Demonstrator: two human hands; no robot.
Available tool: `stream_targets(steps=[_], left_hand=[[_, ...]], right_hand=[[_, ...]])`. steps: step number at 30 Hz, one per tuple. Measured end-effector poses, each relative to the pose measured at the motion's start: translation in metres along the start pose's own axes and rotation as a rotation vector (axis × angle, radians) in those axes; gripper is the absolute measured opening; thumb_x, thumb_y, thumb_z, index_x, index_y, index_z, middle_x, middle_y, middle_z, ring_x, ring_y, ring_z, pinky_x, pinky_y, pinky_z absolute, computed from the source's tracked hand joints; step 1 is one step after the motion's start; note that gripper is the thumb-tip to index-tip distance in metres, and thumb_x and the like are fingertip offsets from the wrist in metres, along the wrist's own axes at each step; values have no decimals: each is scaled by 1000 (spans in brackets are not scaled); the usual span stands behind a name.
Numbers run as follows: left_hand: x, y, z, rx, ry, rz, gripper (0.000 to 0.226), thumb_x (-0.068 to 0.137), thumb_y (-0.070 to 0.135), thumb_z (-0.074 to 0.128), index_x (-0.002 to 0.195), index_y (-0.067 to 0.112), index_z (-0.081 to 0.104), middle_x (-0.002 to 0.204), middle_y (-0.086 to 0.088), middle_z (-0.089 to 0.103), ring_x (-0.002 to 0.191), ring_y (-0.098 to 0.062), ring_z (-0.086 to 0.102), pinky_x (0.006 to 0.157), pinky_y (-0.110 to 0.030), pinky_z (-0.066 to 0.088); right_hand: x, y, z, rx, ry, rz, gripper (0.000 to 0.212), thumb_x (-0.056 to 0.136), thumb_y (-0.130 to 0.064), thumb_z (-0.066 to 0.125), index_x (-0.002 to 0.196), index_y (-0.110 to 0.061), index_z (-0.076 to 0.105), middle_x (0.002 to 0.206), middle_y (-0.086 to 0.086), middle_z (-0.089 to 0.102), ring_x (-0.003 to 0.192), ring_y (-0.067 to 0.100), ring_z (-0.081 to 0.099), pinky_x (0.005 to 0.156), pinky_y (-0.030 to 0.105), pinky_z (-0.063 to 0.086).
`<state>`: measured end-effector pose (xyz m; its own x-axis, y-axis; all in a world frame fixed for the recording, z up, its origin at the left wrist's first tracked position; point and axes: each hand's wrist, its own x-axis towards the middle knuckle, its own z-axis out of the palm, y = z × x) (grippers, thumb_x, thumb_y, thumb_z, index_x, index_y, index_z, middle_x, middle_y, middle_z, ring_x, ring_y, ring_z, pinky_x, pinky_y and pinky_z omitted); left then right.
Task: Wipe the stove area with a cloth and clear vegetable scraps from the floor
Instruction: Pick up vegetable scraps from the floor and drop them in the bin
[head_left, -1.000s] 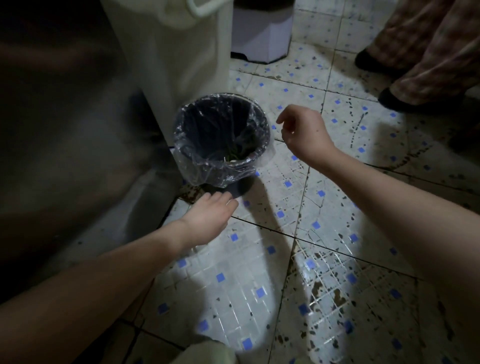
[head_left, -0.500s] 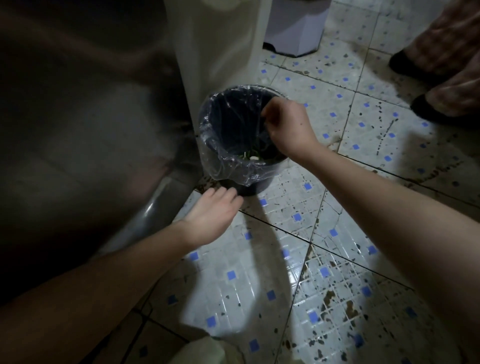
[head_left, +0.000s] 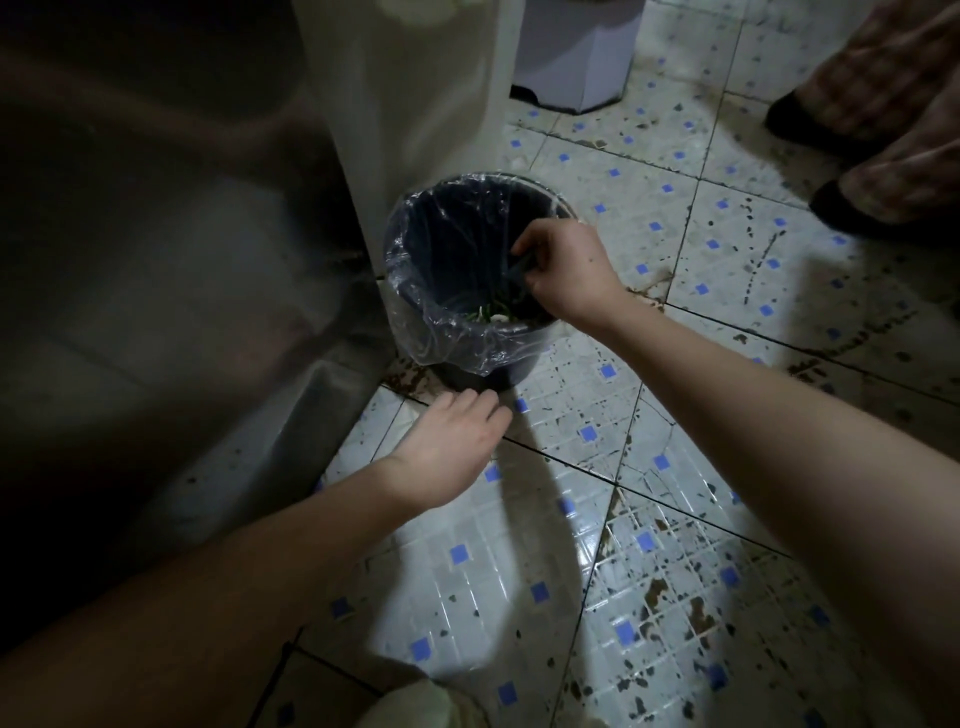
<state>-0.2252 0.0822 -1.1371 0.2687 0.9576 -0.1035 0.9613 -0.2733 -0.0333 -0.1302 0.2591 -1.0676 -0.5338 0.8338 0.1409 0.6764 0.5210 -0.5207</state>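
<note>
Nearest, at 6 o'clock of the view: a pale rounded shape (head_left: 415, 706), too dim to name. Beyond it, floor (head_left: 571, 587) of small pale tiles with blue squares, spotted with dark flecks and brown stains, thickest toward 4 o'clock. Stain or scrap: not to be told apart from here.

Next, left hand (head_left: 447, 452), palm down, fingers straight and released, holding nothing. Fingertips just beside the base of the bin (head_left: 457, 338), at its 6 o'clock; touching the tiles or hovering, cannot tell. Brown debris (head_left: 410, 376) close by at the bin's 7 o'clock, so judged the nearer hand for anything left on the floor.

Bin upright, mouth open upward, lined with a clear bag folded over the rim. Vegetable scraps (head_left: 491, 312) at its bottom: thin green strands with something pale, tangled, no single long axis. Right hand (head_left: 566, 270) over the mouth at the bin's 3 o'clock, fingers curled and bunched downward. Clenched on a scrap, on a fold of liner, or on nothing: cannot tell. Judged the drop-off step.

Farther off: white cabinet side (head_left: 415, 104) just beside the bin at 10 o'clock, a second pale container (head_left: 576, 57) at 12, another person's dark shoes (head_left: 841, 208) at 2. No brand, label or writing legible anywhere.
</note>
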Motion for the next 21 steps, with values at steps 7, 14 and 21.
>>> stream_targets(steps=[7, 14, 21], left_hand=[[12, 14, -2, -7, -29, 51, 33, 86, 17, 52, 119, 14, 45, 117, -5, 48, 103, -25, 49, 86, -35, 38], [40, 35, -3, -12, -24, 82, 29, 88, 13, 46, 117, 15, 45, 117, -6, 48, 103, -25, 48, 82, -35, 36], [81, 68, -3, -47, -14, 113, 32, 90, 13, 46, 122, 17, 44, 120, -5, 48, 109, -24, 48, 87, -34, 36]], right_hand=[[-13, 9, -16, 14, 31, -16, 25, 78, 2, 60, 99, -9, 69, 99, 10, 66, 92, 25, 62, 81, 38, 51], [-50, 58, -38, -67, 47, 79, 24, 84, -12, 62, 107, -16, 64, 107, 6, 60, 101, 22, 57, 83, 32, 46], [-109, 119, -48, -223, -103, 222, 29, 86, -15, 61, 116, -15, 60, 118, 8, 61, 113, 27, 53, 95, 39, 43]])
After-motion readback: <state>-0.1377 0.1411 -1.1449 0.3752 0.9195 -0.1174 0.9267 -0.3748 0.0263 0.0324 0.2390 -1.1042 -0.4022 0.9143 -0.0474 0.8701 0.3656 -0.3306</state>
